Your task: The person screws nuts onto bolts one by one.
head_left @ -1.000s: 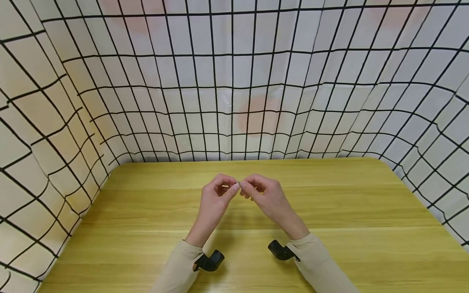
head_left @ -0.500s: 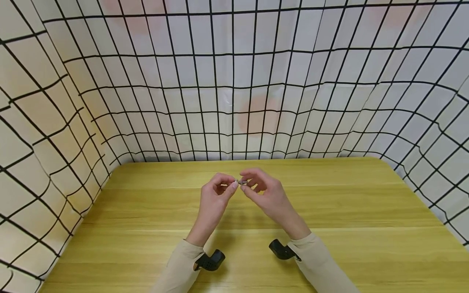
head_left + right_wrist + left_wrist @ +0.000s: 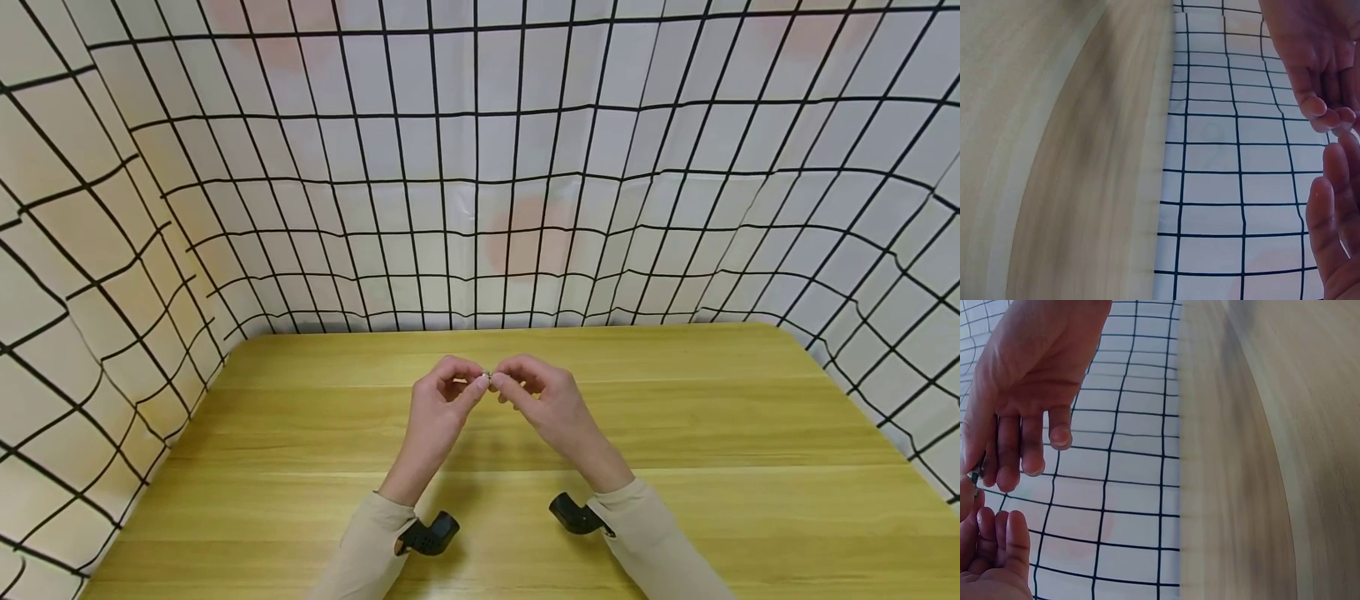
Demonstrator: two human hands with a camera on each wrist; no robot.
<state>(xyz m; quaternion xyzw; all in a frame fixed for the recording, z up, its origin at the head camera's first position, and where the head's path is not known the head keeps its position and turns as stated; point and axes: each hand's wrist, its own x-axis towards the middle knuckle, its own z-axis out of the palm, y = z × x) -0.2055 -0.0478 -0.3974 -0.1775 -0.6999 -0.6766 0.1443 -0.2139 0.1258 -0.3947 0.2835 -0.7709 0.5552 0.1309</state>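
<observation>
My left hand (image 3: 441, 398) pinches one end of a small metal bolt (image 3: 487, 376) between thumb and index finger. From the other side my right hand (image 3: 549, 402) pinches the bolt's other end, so the two hands meet tip to tip above the table. Fingertips cover most of the metal; only a short bit shows in the gap. In the left wrist view, the bolt's thin dark shaft (image 3: 975, 477) shows at the left edge, between the fingertips. The other fingers of both hands are spread loosely. The right wrist view shows only the hands, with the bolt hidden.
Below the hands lies a yellow wood-grain table (image 3: 480, 533). A white cloth wall with black grid lines (image 3: 480, 192) encloses the back and sides. Black camera mounts (image 3: 433, 533) stick out inward from both beige sleeves (image 3: 651, 533).
Half a second ago the right fingers were spread apart and the bolt's shaft showed between them; now they pinch it again, as one second ago. The left hand has stayed in place.
</observation>
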